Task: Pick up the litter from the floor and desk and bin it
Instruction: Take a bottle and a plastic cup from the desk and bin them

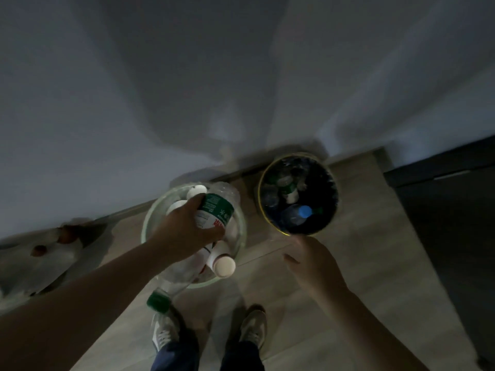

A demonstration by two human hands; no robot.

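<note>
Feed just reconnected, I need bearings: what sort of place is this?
Probably a dim indoor room, beside a wall: wood-look floor, a clear bin and a dark bin holding bottles, a dark cabinet alongside.

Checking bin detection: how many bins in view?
2. Pale bin under the left hand; dark yellow-rimmed bin right of it, by the wall. More may lie off-frame.

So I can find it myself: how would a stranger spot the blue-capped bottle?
Two round bins stand on the floor by the wall. Look in the dark, yellow-rimmed bin on the right, at its near side. The bottle there alone has a bright blue cap; caps in the pale bin beside it are white.
</note>
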